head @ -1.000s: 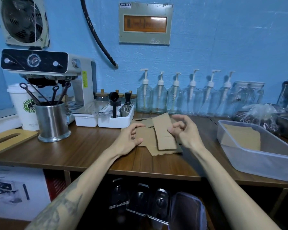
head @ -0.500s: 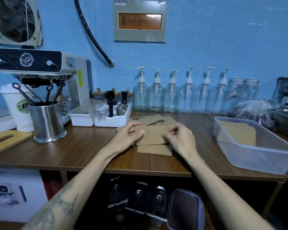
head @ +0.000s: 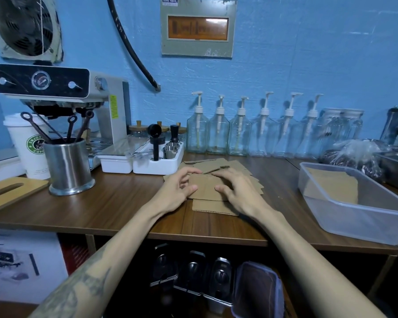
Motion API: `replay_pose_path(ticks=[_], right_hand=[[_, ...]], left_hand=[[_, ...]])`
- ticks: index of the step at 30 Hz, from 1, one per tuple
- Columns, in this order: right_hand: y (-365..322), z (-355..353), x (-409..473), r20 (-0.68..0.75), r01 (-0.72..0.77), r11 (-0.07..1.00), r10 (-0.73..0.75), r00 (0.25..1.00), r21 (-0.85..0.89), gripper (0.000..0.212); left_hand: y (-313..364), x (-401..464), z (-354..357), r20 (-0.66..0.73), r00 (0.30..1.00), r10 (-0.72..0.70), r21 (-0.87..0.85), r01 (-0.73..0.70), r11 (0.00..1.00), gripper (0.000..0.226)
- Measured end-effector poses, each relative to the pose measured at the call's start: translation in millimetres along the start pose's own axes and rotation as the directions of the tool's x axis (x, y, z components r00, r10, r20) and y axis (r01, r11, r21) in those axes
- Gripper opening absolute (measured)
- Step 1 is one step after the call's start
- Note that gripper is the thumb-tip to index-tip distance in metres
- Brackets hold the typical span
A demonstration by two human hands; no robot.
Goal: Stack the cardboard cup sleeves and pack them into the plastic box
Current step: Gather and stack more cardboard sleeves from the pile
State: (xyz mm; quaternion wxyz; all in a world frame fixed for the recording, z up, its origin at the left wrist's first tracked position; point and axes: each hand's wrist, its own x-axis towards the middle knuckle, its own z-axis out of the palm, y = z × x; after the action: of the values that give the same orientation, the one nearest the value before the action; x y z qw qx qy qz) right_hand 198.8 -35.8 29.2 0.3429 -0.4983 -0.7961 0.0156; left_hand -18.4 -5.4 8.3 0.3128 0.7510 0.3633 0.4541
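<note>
A loose pile of flat brown cardboard cup sleeves (head: 205,188) lies on the wooden table (head: 124,203) in front of me. My left hand (head: 176,192) rests on the pile's left side, thumb and curved fingers touching the top sleeve. My right hand (head: 238,191) lies over the right side with its fingers spread on the cardboard. More sleeves fan out behind the hands. The clear plastic box (head: 359,222) stands at the right with a few sleeves (head: 331,184) lying in it.
A white tray of coffee tools (head: 157,165) and a row of pump bottles (head: 239,131) stand behind the pile. A steel utensil cup (head: 68,166), a paper cup (head: 29,145) and an espresso machine (head: 62,92) are at the left. A plastic bag (head: 354,154) lies behind the box.
My right hand brought a lifted sleeve down flat onto the pile. Both hands have since settled on top of the pile.
</note>
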Motion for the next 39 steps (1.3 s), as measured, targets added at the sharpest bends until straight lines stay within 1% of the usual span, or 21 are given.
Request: replay_pose_path(ticks=[2,6,9,11,14,16,17,19,20,23,25,28,30,32,33,39], right_hand=[[0,-1,2,0.001,-0.030,0.993,0.030,1.000,0.111,0.034],[0,-2,2,-0.009,-0.037,0.989,0.038,0.999,0.140,0.033],[0,-3,2,-0.016,-0.053,0.987,0.057,0.998,0.154,0.036],[-1,-6,0,-0.019,-0.069,0.988,0.072,0.997,0.138,0.050],[1,-7,-10,0.033,-0.161,0.967,0.158,0.987,0.196,0.083],[5,-7,-18,0.051,-0.224,0.947,0.218,0.975,0.232,0.090],[8,-6,-21,0.035,-0.236,0.949,0.234,0.972,0.211,0.088],[13,-8,-25,-0.009,-0.232,0.960,0.236,0.972,0.156,0.076],[14,-9,-27,-0.008,-0.228,0.962,0.232,0.973,0.147,0.070],[17,-11,-33,0.078,-0.230,0.963,0.221,0.972,0.137,0.063],[19,-11,-37,0.105,-0.226,0.963,0.212,0.972,0.145,0.059],[19,-12,-38,0.162,-0.196,0.975,0.177,0.971,0.106,0.061],[18,-12,-36,0.197,-0.169,0.983,0.150,0.969,0.079,0.052],[15,-15,-34,0.206,-0.153,0.983,0.130,0.970,0.098,0.039],[13,-17,-34,0.208,-0.143,0.984,0.118,0.971,0.107,0.036],[11,-28,-38,0.173,-0.102,0.988,0.081,0.982,0.115,0.035]], left_hand=[[1,0,0,-0.007,1.000,0.005,0.003,-0.004,1.000,0.038],[3,-1,1,-0.026,1.000,0.016,-0.002,-0.016,1.000,0.037],[3,0,0,-0.031,0.999,0.037,0.018,-0.037,0.999,0.037],[2,1,-1,-0.064,0.997,0.044,0.030,-0.042,0.999,0.036],[5,-1,-3,-0.177,0.984,0.035,0.018,-0.032,0.999,0.034],[6,-1,-4,-0.219,0.975,0.026,0.012,-0.024,1.000,0.034],[6,-1,-4,-0.217,0.976,0.024,0.018,-0.020,1.000,0.035],[5,0,-4,-0.198,0.980,0.025,0.037,-0.018,0.999,0.035],[4,0,-4,-0.195,0.981,0.024,0.047,-0.015,0.999,0.035],[3,1,-5,-0.204,0.979,-0.001,0.053,0.012,0.999,0.036],[5,0,-4,-0.203,0.979,-0.014,0.050,0.024,0.998,0.036],[6,-1,-4,-0.209,0.978,-0.008,0.067,0.023,0.997,0.035],[7,-1,-4,-0.203,0.979,-0.006,0.076,0.022,0.997,0.034],[6,0,-5,-0.189,0.982,-0.004,0.080,0.020,0.997,0.034],[6,0,-5,-0.182,0.983,-0.007,0.082,0.022,0.996,0.034],[5,0,-5,-0.166,0.986,-0.022,0.068,0.034,0.997,0.035]])
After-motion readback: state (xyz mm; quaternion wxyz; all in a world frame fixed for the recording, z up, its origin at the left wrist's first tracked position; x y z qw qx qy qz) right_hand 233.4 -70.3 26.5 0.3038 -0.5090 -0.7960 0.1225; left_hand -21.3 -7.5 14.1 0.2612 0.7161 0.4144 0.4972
